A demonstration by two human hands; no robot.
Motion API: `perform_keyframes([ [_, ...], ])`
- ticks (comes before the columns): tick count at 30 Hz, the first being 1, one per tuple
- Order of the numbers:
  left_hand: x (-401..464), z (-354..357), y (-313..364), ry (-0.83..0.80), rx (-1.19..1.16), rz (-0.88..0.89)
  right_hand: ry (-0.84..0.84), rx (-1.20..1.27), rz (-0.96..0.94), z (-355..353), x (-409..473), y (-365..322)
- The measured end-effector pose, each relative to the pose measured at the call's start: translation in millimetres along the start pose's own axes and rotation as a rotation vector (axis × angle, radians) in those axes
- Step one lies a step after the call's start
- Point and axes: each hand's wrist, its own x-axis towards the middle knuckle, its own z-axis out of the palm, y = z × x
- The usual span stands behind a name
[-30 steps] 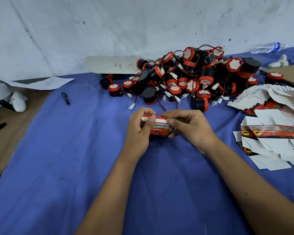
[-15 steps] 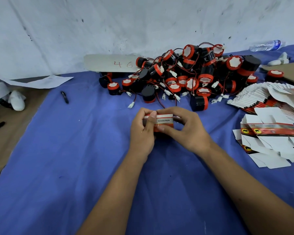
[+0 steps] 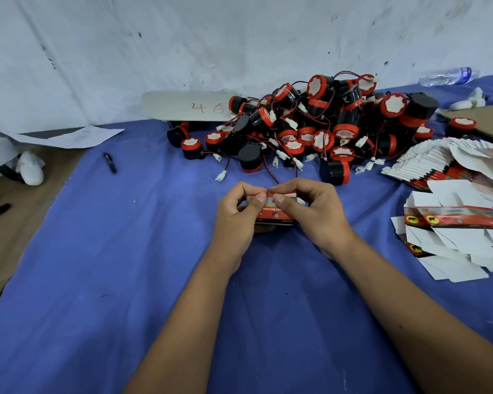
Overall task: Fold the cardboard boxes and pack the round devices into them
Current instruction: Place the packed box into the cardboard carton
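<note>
left hand (image 3: 235, 214) | right hand (image 3: 310, 214) | both curled round box (image 3: 273, 213)

You had a blue cloth (image 3: 125, 265) over the brown bench (image 3: 17, 223), and the round devices (image 3: 325, 129) were black with red rims, white faces and red-and-black wires. The folded box (image 3: 273, 216) was red with white lettering, the flat boxes (image 3: 453, 223) white with a red-and-black band, and the wall (image 3: 211, 38) white with dark specks.

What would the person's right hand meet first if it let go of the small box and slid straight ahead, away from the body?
Probably the black and red round device lying nearest, just beyond the right hand at the front edge of the pile. Loose red wires lie close too, so depth is uncertain.
</note>
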Motion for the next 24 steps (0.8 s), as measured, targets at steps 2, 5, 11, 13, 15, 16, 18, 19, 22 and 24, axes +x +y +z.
perform_keyframes([
  [2,0.6,0.9,-0.4,0.006,-0.009,-0.008,-0.007,0.005,0.028,0.4,-1.6,1.2],
  [5,1.5,2.3,-2.0,0.025,-0.009,-0.010,0.064,-0.047,0.014,-0.1,-5.0,3.3],
  [11,0.6,5.5,-8.4,0.002,0.075,0.020,0.135,0.007,0.009,0.0,-6.4,5.4],
  [13,0.7,7.2,-8.6,-0.035,0.127,0.055,0.137,0.028,0.006,2.3,-7.9,6.1],
  [15,1.2,5.6,-7.6,-0.061,0.150,0.090,0.123,0.045,0.000,2.9,-8.3,6.3],
  [16,0.9,4.3,-6.9,-0.074,0.143,0.095,0.113,0.054,-0.002,2.2,-8.1,6.4],
  [18,0.0,2.3,-6.4,-0.093,0.112,0.091,0.088,0.066,-0.007,1.1,-7.6,5.8],
  [19,-0.1,2.0,-6.8,-0.090,0.100,0.092,0.074,0.055,-0.016,0.6,-7.2,5.6],
  [22,0.9,3.3,-8.5,-0.045,0.049,0.099,0.001,-0.059,-0.081,2.3,-7.4,5.9],
  [24,2.5,4.4,-8.8,-0.011,0.002,0.081,-0.069,-0.087,-0.098,2.0,-8.0,6.8],
])
